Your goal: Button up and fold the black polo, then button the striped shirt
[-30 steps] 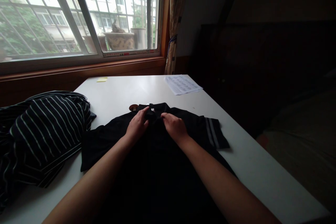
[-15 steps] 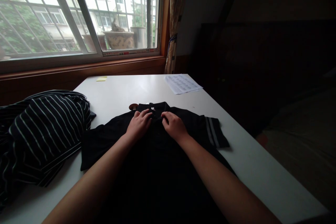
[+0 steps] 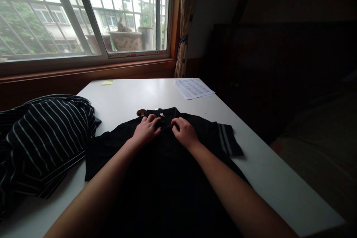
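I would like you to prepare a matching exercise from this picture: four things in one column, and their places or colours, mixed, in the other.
Things
1. Shirt
2. Striped cloth
3. Small note
4. Printed papers

Places or colours
A. Yellow
B. Near the far right corner of the table
C. Spread out beneath the left hand and right hand
D. Heaped at the left side of the picture

Right pairs: 1-C, 2-D, 3-A, 4-B

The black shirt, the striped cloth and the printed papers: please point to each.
Black shirt (image 3: 167, 156): head view, on its front body.
Striped cloth (image 3: 50, 134): head view, on its bunched middle.
Printed papers (image 3: 194, 88): head view, on the top sheet.
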`<state>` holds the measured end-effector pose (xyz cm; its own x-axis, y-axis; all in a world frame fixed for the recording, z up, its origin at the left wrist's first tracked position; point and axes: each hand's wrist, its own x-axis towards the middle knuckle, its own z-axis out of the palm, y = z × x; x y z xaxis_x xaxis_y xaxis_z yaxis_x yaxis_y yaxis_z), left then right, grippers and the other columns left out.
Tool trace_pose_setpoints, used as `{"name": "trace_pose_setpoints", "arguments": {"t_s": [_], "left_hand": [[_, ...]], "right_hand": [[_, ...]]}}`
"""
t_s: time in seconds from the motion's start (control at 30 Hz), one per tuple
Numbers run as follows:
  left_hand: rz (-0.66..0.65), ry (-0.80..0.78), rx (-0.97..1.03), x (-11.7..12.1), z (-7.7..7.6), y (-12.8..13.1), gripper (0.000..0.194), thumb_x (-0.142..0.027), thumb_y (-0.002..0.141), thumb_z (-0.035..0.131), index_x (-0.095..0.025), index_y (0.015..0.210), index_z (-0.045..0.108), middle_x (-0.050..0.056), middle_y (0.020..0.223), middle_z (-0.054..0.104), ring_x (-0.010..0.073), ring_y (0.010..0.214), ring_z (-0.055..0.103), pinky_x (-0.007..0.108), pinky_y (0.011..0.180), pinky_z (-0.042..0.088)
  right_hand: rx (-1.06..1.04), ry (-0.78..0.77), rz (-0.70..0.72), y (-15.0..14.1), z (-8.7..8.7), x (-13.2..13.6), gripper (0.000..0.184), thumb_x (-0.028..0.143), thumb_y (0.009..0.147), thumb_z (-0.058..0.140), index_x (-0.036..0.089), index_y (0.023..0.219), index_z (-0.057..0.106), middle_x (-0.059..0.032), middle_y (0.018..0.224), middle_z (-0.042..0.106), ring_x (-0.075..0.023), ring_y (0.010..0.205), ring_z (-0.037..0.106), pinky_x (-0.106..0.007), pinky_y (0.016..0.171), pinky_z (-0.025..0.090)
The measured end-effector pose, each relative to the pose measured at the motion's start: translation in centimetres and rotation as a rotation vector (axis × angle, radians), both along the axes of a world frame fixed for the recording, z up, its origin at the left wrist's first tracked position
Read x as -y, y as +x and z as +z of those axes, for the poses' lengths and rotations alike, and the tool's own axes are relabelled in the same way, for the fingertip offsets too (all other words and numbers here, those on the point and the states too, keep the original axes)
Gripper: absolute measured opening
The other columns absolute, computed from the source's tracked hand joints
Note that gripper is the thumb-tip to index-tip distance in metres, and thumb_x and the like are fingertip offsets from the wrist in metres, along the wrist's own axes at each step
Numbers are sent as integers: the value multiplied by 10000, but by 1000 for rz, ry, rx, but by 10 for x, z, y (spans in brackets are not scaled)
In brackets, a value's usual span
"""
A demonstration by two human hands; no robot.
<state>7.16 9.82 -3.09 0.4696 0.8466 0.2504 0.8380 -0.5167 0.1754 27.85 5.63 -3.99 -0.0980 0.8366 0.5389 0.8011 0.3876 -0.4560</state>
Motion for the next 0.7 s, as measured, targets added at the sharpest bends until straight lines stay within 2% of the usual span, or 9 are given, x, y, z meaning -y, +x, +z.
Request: {"name": "trace_pose_setpoints", "arguments": {"t_s": [0.13, 0.2, 0.3, 0.4, 0.5, 0.6, 0.7], "left_hand": [[-41, 3, 30, 3, 3, -1, 419, -388, 888, 561, -327, 1300, 523, 7, 1452, 457, 278, 1168, 513, 371, 815, 537], [-64, -9, 64, 4, 3, -2, 431, -371, 878, 578, -324, 1301, 514, 5, 1387, 529, 264, 1144, 531, 373, 850, 530], [-60, -27, 124, 2, 1, -3, 465, -419, 893, 568, -315, 1338, 488, 19, 1310, 589, 268, 1146, 542, 388, 898, 515], [-56, -22, 182, -2, -3, -5, 448, -440, 944, 494, -315, 1374, 473, 32, 1292, 592, 265, 1155, 553, 399, 941, 494], [-52, -2, 231, -6, -7, -6, 408, -351, 980, 436, -307, 1383, 482, 41, 1226, 607, 235, 1105, 587, 373, 938, 494], [-65, 20, 242, -8, -11, -7, 413, -267, 965, 450, -291, 1374, 508, 50, 1216, 607, 220, 1073, 602, 352, 921, 506], [-108, 46, 216, -10, -14, -7, 388, -220, 947, 472, -282, 1318, 565, 48, 1308, 585, 225, 1128, 585, 363, 967, 489]], "right_hand": [[-19, -19, 0, 0, 3, 1, 105, 190, 845, 549, 222, 915, 621, -38, 876, 623, -200, 861, 590, -307, 822, 470], [-35, -37, 8, 0, 4, 2, 78, 253, 871, 559, 223, 895, 627, -33, 854, 623, -195, 844, 592, -301, 799, 469], [-86, -53, 15, 1, 4, 2, 138, 324, 901, 553, 221, 856, 632, -30, 830, 633, -187, 809, 600, -298, 777, 470], [-159, -57, 10, 4, 3, 0, 115, 287, 885, 557, 218, 835, 636, -30, 822, 649, -182, 776, 608, -303, 759, 476], [-238, -62, 28, 6, 2, -2, 90, 234, 854, 556, 216, 840, 643, -33, 842, 663, -184, 777, 615, -306, 747, 485], [-295, -73, 42, 7, 2, -3, 114, 227, 830, 567, 213, 895, 658, -29, 851, 662, -179, 770, 613, -305, 742, 489], [-332, -95, 16, 6, 1, -4, 178, 239, 803, 598, 214, 966, 663, -14, 816, 644, -176, 748, 605, -304, 732, 489]]}}
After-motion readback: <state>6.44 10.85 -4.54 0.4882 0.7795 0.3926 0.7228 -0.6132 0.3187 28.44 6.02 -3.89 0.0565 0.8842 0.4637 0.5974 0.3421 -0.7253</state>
